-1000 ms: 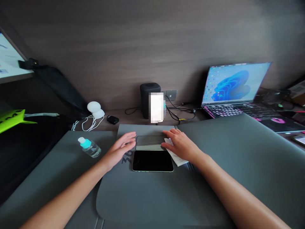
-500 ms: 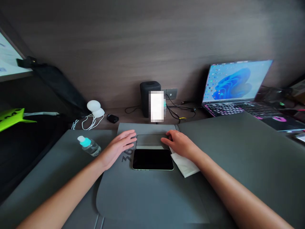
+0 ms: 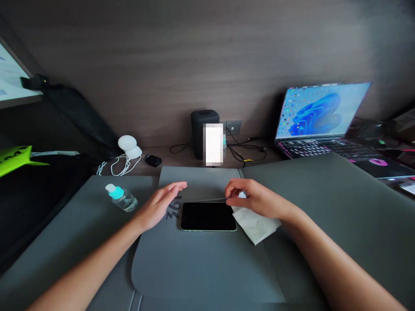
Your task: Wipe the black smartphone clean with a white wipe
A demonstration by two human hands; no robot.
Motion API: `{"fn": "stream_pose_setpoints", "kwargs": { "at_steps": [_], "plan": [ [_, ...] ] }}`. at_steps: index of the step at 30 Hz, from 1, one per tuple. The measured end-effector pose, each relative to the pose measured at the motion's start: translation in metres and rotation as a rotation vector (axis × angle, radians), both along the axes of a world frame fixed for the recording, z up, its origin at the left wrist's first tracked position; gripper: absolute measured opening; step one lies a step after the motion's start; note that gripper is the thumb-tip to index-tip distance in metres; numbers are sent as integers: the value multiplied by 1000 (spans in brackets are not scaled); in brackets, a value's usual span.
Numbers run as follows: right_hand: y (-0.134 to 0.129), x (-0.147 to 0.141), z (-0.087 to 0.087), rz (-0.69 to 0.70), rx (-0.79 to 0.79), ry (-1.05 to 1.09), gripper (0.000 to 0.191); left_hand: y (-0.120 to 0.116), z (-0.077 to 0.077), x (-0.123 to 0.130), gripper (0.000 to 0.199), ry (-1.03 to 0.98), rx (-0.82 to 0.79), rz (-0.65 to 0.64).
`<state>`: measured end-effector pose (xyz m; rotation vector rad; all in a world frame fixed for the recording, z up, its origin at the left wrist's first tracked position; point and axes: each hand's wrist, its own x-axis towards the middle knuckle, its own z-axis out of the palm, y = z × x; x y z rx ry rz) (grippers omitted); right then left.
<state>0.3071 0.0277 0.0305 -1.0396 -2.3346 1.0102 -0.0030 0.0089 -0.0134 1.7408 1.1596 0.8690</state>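
A phone (image 3: 208,217) lies face up on the grey padded surface, its screen dark. Just behind it a thin screen protector (image 3: 207,199) is lifted and seen nearly edge-on. My right hand (image 3: 248,196) pinches its right end between thumb and fingers. My left hand (image 3: 167,201) is open with fingers stretched out, left of the phone and close to the protector's left end; whether it touches is unclear. A folded white tissue (image 3: 256,222) lies right of the phone, partly under my right hand.
A small spray bottle (image 3: 122,198) with a turquoise collar lies at the left. Behind stand a white round device (image 3: 128,146), a black fob-like object (image 3: 153,160), a black speaker (image 3: 197,134) and cables (image 3: 240,153). An open laptop (image 3: 320,116) is at back right.
The screen protector, flat behind the phone before, is now raised on edge in my right hand's pinch. My right hand has lifted and turned; my left fingers have drawn together and shifted slightly.
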Motion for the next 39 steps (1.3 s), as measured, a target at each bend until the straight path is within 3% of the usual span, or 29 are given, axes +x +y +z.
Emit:
{"fn": "stream_pose_setpoints", "kwargs": {
  "at_steps": [7, 13, 16, 22, 25, 27, 32, 36, 39],
  "plan": [
    [-5, -2, 1, 133, 105, -31, 11, -9, 7, -3, 44, 391, 205, -213],
    [-8, -3, 5, 125, 209, 70, 12, -9, 8, -3, 47, 437, 223, -288],
    [-11, -6, 6, 101, 274, 103, 14, -8, 6, -2, 58, 441, 235, -313],
    [-10, 0, 3, 4, 324, 61, 11, -9, 5, 4, 62, 441, 220, -266],
    [-4, 16, -1, -105, 208, -98, 45, -10, 6, 2, 65, 434, 205, -258],
    [-2, 26, -4, -72, 110, -235, 54, -11, 6, 0, 67, 444, 208, -252],
    [-2, 32, -7, 7, 58, -412, 28, -14, 4, -3, 69, 476, 209, -233],
    [4, 36, -8, 57, 154, -428, 7, -16, 3, -3, 70, 496, 218, -230],
    [12, 42, -9, -152, 390, -452, 13, -18, 3, -1, 71, 482, 231, -242]
  ]
}}
